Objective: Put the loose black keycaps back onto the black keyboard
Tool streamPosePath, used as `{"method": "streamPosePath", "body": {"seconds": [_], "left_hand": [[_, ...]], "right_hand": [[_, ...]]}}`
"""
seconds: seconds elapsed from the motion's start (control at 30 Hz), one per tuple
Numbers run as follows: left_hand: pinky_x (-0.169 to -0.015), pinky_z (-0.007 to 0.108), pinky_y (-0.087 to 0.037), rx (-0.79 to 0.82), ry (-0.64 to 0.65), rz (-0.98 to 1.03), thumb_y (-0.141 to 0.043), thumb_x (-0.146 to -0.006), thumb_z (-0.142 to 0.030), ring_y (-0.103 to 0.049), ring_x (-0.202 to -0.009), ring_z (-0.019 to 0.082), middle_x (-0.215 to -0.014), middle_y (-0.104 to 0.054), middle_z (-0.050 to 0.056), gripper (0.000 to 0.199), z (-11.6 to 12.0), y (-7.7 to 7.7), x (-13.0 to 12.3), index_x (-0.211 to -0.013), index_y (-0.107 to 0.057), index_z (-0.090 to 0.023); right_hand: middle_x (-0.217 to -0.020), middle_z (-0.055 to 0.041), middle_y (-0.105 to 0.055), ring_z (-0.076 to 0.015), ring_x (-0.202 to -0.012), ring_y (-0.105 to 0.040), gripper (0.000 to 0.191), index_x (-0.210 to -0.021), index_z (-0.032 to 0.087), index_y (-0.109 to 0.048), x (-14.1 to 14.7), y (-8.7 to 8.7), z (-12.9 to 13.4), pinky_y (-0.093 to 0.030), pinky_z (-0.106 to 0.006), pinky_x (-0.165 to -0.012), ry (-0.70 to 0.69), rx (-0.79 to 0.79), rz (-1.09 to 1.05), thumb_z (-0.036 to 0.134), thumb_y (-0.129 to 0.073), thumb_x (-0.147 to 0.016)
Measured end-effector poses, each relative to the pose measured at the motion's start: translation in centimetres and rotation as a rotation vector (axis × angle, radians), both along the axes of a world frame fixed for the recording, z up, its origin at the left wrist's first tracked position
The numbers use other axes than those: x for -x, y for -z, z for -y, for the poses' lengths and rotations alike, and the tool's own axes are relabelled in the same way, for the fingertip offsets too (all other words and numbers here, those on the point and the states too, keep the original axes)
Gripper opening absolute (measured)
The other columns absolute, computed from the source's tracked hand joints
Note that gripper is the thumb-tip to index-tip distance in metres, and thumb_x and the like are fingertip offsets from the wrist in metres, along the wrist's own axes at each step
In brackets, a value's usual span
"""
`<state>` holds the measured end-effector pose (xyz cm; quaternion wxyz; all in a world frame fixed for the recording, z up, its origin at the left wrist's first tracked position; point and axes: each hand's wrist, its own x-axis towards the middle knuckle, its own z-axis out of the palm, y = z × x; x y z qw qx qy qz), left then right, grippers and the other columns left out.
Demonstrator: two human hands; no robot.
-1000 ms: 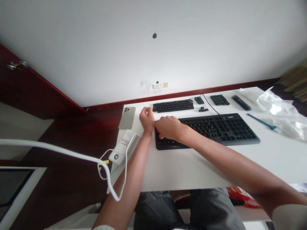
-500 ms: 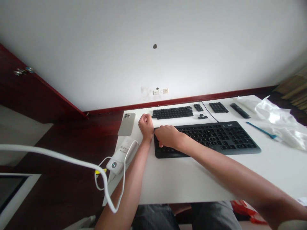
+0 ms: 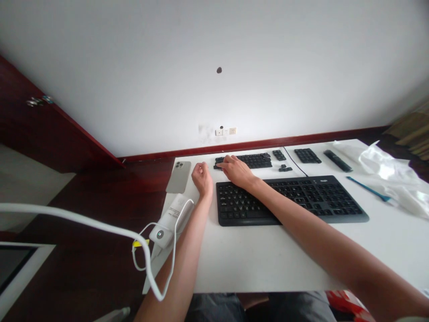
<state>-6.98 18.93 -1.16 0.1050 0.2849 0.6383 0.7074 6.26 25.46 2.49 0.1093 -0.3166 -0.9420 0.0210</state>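
Note:
My right hand (image 3: 236,171) rests its fingertips on the left end of a long strip of loose black keycaps (image 3: 253,161), above a black backlit keyboard (image 3: 288,201). Whether those fingers pinch a keycap is hidden. My left hand (image 3: 201,175) is loosely curled, touching nothing I can see, between a titanium-coloured smartphone (image 3: 178,177) and the keyboard. Two smaller groups of loose keycaps (image 3: 306,155) (image 3: 279,155) lie to the right of the strip, with a few more (image 3: 284,168) just below them.
All this lies on a white desk (image 3: 268,264). A white cable (image 3: 67,216) hangs across the near left from a white charger (image 3: 167,226) at the desk edge. At the right lie a black remote (image 3: 338,160), a blue tool (image 3: 368,188) and crumpled clear plastic (image 3: 385,172).
My right hand has moved from the keyboard's left end up onto the loose keycap strip. My left hand has opened slightly from a fist, and the view has tilted slightly.

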Motion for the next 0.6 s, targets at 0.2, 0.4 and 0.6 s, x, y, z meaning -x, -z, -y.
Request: {"method": "streamPosePath", "body": {"seconds": [0.2, 0.4, 0.6], "left_hand": [[-0.058, 0.025, -0.031, -0.01, 0.003, -0.008, -0.056, -0.089, -0.03, -0.042, -0.057, 0.012, -0.055, -0.044, -0.005, 0.029, 0.0, -0.1, -0.1, -0.062, -0.051, -0.02], [-0.058, 0.026, -0.03, 0.007, -0.01, -0.036, -0.057, -0.089, -0.029, -0.039, -0.057, 0.013, -0.055, -0.042, -0.005, 0.029, 0.1, -0.2, 0.0, -0.062, -0.052, -0.02], [-0.058, 0.026, -0.029, 0.033, -0.018, -0.033, -0.057, -0.09, -0.03, -0.036, -0.057, 0.013, -0.055, -0.038, -0.005, 0.03, 0.1, -0.2, 0.1, -0.062, -0.052, -0.021]], "right_hand": [[-0.115, -0.0114, -0.066, -0.0248, -0.11, -0.056, 0.034, -0.125, 0.023, -0.076, 0.1, -0.2, 0.2, -0.046, -0.033, -0.094, -0.071, 0.0, -0.01, 0.017, -0.051, -0.102], [-0.103, -0.0123, -0.073, -0.0257, -0.104, -0.06, 0.018, -0.095, 0.016, -0.081, 0.1, -1.8, 0.7, -0.046, -0.033, -0.095, -0.174, 0.046, 0.048, 0.017, -0.063, -0.096], [-0.104, -0.0112, -0.078, -0.0249, -0.104, -0.07, 0.019, -0.106, 0.018, -0.079, 0.2, -2.2, 0.6, -0.049, -0.03, -0.09, -0.123, 0.151, 0.118, 0.013, -0.07, -0.09]]}}
